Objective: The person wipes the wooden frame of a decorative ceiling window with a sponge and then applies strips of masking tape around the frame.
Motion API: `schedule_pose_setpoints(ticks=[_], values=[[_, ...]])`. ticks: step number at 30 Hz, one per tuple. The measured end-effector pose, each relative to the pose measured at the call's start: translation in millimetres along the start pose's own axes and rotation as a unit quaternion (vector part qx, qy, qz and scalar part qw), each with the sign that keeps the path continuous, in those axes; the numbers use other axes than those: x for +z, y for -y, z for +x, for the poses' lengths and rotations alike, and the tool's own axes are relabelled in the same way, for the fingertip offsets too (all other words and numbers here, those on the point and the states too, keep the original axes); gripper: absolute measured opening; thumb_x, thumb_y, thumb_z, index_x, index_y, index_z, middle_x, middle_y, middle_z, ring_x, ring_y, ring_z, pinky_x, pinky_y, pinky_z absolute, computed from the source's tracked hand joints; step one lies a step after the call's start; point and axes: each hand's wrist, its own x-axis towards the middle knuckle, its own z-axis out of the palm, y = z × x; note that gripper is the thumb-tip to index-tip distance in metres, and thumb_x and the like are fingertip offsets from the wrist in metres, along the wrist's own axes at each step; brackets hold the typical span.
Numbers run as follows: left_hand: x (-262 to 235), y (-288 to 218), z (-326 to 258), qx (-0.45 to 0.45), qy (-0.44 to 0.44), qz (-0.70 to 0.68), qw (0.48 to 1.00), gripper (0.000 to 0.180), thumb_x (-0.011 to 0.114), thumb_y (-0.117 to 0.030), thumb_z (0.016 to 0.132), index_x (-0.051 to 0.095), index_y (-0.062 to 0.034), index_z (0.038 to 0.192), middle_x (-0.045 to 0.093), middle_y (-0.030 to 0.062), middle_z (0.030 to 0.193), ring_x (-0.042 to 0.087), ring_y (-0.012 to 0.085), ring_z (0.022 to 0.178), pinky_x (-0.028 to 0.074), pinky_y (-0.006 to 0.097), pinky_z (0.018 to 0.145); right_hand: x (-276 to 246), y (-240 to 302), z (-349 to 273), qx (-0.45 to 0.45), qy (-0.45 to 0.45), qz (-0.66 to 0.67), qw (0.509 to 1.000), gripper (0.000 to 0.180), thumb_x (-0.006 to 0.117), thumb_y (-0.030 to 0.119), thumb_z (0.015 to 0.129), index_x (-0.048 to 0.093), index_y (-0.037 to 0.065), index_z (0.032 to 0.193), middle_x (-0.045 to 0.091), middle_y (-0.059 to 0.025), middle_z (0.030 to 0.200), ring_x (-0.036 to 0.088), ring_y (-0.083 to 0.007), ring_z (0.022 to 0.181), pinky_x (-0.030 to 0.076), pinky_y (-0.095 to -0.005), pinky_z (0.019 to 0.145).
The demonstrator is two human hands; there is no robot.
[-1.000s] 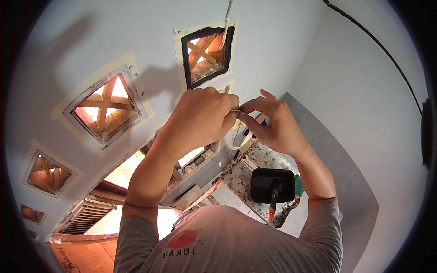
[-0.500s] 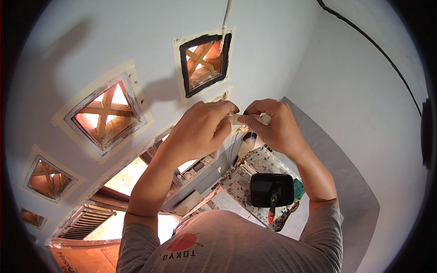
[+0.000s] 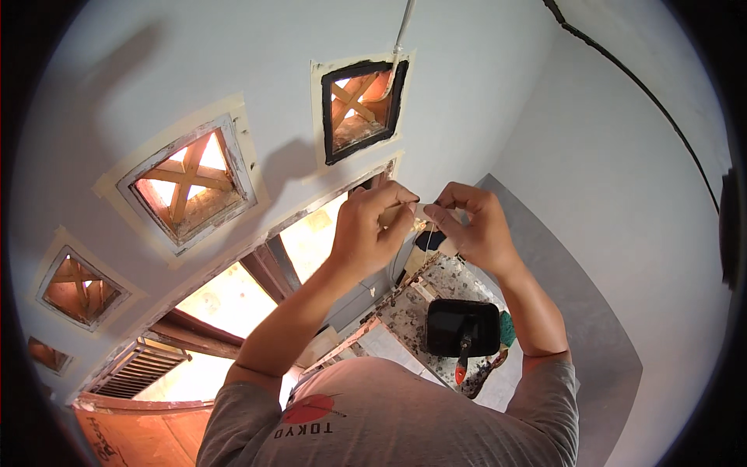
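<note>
In front of my chest, a short pale strip of masking tape [image 3: 421,211] is stretched between my hands. My left hand [image 3: 372,226] pinches one end with thumb and forefinger. The other end is pinched by my right hand [image 3: 481,229], its fingers curled. Beyond them on the wall is a vent opening with a black painted frame [image 3: 328,121], edged with cream tape [image 3: 317,101]. To its left, a second vent [image 3: 185,183] has a worn pale frame, also bordered by tape. The fingertips hide part of the strip.
Below my hands, a black paint tray [image 3: 440,336] holding a paintbrush [image 3: 464,354] sits on a paint-spattered board [image 3: 459,276]. Windows [image 3: 233,300] and a slatted wooden piece [image 3: 140,370] lie lower left. A pipe [image 3: 403,31] runs down to the black-framed vent.
Both hands have come slightly lower and closer together, moving a little right, with the strip still between them. The view has shifted, uncovering more of the window behind my left arm.
</note>
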Motion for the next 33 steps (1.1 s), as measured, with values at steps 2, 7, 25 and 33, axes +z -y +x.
schedule_pose_setpoints(ticks=[2,7,25,33], values=[[12.4,-3.8,-8.3,0.027,-0.09,0.003,0.996,0.015,0.072,-0.002,0.096,0.075,-0.0009,0.11,0.077,0.0117,0.088,0.07,0.0174,0.068,0.051,0.031,0.066,-13.5,-7.5,10.2,0.102,0.072,0.141,0.982,0.016,0.078,0.008,0.098,0.073,-0.003,0.087,0.073,-0.0029,0.076,0.066,-0.0084,0.075,0.051,-0.0277,0.066],[38.3,2.7,-39.8,-0.085,-0.163,-0.075,0.98,0.021,0.08,0.0,0.081,0.078,-0.0052,0.101,0.082,0.0086,0.095,0.071,0.0243,0.073,0.05,0.034,0.073,-11.2,-23.1,20.3,0.12,0.111,0.173,0.971,0.015,0.084,0.012,0.097,0.077,-0.001,0.092,0.075,-0.0041,0.079,0.069,-0.0088,0.07,0.054,-0.0237,0.064],[84.2,-28.4,12.9,0.32,-0.074,0.074,0.941,0.021,0.084,-0.013,0.08,0.076,-0.0135,0.1,0.066,-0.0024,0.07,0.067,0.0157,0.072,0.046,0.036,0.078,-0.8,-81.8,20.6,0.126,-0.08,-0.057,0.987,0.017,0.081,0.017,0.097,0.074,0.002,0.091,0.066,0.0009,0.079,0.057,-0.0072,0.074,0.047,-0.029,0.065],[119.3,6.2,23.0,0.138,-0.076,-0.005,0.988,0.017,0.081,-0.017,0.093,0.078,-0.0145,0.11,0.08,0.0015,0.106,0.066,0.021,0.085,0.042,0.039,0.084,-129.0,-172.8,-8.8,0.151,-0.196,0.215,0.945,0.032,0.072,0.011,0.099,0.069,-0.004,0.127,0.076,-0.0131,0.12,0.072,-0.0196,0.109,0.057,-0.0317,0.092]])
